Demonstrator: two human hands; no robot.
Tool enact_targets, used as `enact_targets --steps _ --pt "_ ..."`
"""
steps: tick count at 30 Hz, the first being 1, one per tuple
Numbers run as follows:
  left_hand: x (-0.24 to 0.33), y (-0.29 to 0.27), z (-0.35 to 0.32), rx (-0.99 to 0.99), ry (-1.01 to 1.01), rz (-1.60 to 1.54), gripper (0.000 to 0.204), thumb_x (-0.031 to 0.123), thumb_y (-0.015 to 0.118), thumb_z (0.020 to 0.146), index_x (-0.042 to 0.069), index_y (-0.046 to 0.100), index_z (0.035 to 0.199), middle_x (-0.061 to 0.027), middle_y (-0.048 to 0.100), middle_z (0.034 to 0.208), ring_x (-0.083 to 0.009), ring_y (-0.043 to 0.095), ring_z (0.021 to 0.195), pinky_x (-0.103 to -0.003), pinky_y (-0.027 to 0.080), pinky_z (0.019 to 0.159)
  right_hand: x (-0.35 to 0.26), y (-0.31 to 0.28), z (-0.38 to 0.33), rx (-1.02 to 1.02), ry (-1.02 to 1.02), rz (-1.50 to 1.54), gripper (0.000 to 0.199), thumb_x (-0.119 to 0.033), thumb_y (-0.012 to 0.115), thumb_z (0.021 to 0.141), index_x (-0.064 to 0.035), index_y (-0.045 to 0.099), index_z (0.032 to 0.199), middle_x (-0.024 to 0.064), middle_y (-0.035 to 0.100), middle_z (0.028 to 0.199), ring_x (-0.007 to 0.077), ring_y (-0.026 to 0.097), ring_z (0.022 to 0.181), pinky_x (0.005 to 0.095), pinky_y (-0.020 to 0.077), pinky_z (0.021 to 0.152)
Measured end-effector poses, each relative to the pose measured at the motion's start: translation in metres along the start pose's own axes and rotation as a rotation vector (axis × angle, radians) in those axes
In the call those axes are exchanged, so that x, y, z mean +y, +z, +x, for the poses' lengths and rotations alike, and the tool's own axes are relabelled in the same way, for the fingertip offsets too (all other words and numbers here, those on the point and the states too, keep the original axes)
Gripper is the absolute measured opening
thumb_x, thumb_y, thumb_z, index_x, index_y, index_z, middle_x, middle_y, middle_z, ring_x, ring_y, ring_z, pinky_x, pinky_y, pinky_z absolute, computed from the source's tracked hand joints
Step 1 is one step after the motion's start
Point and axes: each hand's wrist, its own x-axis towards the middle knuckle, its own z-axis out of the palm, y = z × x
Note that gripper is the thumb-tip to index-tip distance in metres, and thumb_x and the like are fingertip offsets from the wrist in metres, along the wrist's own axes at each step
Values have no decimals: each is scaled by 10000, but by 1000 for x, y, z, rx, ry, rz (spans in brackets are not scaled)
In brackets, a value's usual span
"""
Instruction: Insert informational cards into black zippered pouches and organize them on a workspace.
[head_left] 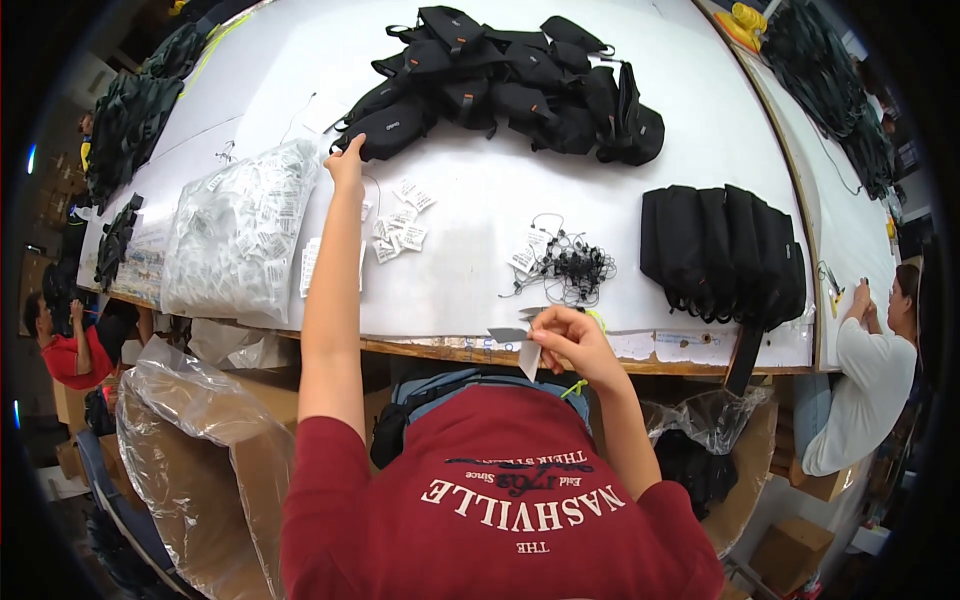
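My left hand (346,165) reaches far forward, its fingers closed at the near left end of a black zip pouch (392,130). That pouch lies at the edge of a heap of similar black pouches (530,68), some with small orange tabs. Close to my body, my right hand (568,342) pinches a small white and grey paper tag (529,358). Just beyond it lies a tangle of thin black tag strings (575,272), with a printed white tag (529,248) at its left. Several loose white labels (400,232) are scattered between my left forearm and the strings.
A clear bag full of white labels (240,235) sits left of my arm. Black pouches stand in a row (722,250) at the right. Plastic-lined boxes (200,470) flank me below the table edge (640,362). One person (865,370) works at right, another (90,335) at left.
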Motion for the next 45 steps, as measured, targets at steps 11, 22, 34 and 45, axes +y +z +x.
enact_targets --steps 11,22,34,45 --pt "37 40 -50 -3 -101 -177 418 36 716 705 59 572 1097 -94 573 1008 -197 562 897 -314 474 763 5 -12 -22 106 14 52 108 -124 609 881 -23 571 887 20 586 727 64 518 507 195 398 450" --pt "38 -40 -293 -689 908 619 383 62 680 723 157 677 1094 -93 497 1284 -299 405 1218 -409 283 1013 -1 3 0 167 0 -180 119 -142 629 881 -30 625 923 -19 588 688 26 505 526 167 355 449" --pt "19 -61 -357 -645 142 -46 106 -54 630 799 -13 684 880 -28 641 902 -66 568 771 -192 452 652 5 45 26 231 -224 -703 101 -99 662 828 -62 682 920 15 526 536 49 419 454 226 321 434" --pt "28 -71 -359 -611 -3 127 99 31 675 819 -31 685 896 -32 636 850 -46 561 701 -189 443 632 19 48 26 187 -350 -811 110 -130 648 814 -58 681 889 104 598 632 170 555 518 275 433 506"
